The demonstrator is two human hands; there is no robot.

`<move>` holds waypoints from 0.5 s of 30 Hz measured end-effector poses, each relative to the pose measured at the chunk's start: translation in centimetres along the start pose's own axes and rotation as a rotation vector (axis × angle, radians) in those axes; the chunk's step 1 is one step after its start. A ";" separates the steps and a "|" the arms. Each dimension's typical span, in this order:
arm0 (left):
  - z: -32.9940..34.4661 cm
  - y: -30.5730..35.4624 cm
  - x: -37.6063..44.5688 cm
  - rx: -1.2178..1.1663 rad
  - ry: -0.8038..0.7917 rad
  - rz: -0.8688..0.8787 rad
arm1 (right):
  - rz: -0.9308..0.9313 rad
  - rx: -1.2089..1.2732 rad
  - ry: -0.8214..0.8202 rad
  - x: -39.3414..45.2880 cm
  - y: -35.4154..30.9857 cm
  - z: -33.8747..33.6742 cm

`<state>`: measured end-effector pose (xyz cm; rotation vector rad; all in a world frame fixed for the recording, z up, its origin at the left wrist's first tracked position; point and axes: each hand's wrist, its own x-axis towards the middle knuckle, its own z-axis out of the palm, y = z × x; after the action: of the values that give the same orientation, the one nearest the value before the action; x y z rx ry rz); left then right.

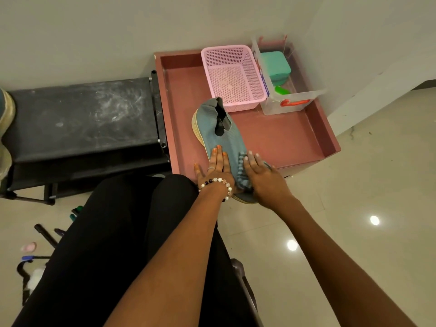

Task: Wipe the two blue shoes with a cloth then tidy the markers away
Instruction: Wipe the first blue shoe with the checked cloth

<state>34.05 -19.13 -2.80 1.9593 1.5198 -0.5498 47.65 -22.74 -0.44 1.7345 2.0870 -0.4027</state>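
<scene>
My left hand (215,169) and right hand (262,172) lie flat, fingers straight, on the blue shoe (220,140); soft knit upper yields, so I should grip the firmer sole.

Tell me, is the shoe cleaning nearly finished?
Not nearly. Nothing looks finished. In hand: the left hand and right hand rest with straight fingers on one blue shoe lying on the pink tray, pressing a bluish cloth against its toe, I think. Left: the other shoe, only partly seen at the left edge, and the markers lying on the floor.
</scene>
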 end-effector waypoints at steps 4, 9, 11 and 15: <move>0.1 0.1 0.0 0.002 0.013 -0.001 | 0.010 0.037 -0.024 -2.7 -0.4 1.3; 0.3 0.0 0.1 -0.020 0.017 -0.007 | 0.022 0.032 0.031 2.0 -0.5 0.0; 0.1 0.0 0.2 -0.031 0.000 -0.014 | 0.053 0.043 0.066 4.8 -0.8 -1.1; -0.2 0.1 0.4 -0.036 -0.022 -0.032 | 0.102 0.047 0.108 8.4 -0.5 -2.5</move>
<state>34.29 -18.71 -2.92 1.8987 1.5395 -0.5529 45.55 -14.43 -2.26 1.9203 2.0663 -0.3371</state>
